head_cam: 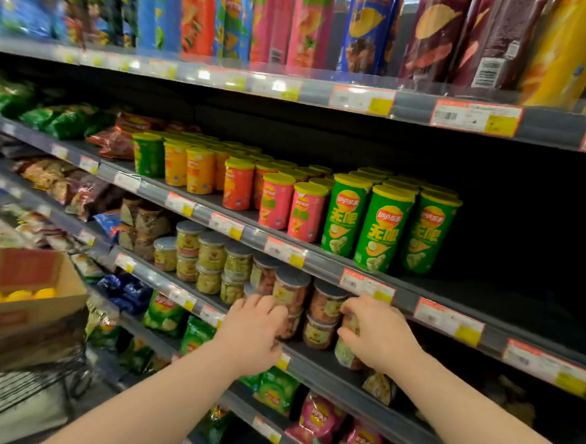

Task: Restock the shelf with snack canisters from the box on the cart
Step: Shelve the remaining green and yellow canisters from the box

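Down by the lower shelf (314, 358), my left hand (254, 326) curls round a jar (292, 326) and my right hand (379, 333) grips the end jar (352, 323), probably to square the row. Left, the box (28, 267) on the cart (34, 384) holds the canisters (16, 296), likely meant for the gap beside the green ones (385, 227).

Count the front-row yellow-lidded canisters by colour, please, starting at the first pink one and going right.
Pink canisters: 2
Green canisters: 3
Total: 5
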`<state>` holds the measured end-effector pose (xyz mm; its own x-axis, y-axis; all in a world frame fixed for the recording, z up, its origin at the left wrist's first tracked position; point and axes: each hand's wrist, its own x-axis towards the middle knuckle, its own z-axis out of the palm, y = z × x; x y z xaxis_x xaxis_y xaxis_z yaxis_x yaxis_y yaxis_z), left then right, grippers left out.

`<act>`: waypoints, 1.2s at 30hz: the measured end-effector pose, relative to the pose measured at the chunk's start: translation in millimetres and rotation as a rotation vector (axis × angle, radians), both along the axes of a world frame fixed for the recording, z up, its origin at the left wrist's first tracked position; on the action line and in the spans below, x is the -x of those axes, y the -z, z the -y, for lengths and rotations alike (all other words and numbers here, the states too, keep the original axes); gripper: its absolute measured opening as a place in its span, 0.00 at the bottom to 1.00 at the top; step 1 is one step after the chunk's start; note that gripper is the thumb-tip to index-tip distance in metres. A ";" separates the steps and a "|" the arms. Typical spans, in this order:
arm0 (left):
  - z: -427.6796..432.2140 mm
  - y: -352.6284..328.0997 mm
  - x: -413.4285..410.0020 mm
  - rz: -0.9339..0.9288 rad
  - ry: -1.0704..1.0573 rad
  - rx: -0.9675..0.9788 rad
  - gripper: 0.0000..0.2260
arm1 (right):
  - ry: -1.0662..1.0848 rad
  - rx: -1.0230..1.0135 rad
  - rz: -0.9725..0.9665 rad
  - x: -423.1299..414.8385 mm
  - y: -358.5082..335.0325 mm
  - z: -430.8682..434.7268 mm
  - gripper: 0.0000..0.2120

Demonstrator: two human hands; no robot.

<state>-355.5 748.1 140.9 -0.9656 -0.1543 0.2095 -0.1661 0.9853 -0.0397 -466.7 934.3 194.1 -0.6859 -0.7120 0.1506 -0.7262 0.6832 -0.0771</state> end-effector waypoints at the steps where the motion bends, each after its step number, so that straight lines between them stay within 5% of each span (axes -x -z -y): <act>1: 6.3 2.2 -13.8 0.011 -0.023 -0.003 0.22 | -0.023 -0.035 0.000 -11.6 5.6 8.3 0.18; 21: 97.1 76.3 -322.8 0.241 -0.570 -0.154 0.24 | -0.501 -0.355 0.103 -258.4 96.4 185.8 0.19; 36: 147.1 108.6 -421.3 0.278 -0.924 -0.327 0.23 | -0.788 -0.512 0.146 -329.3 140.9 304.9 0.22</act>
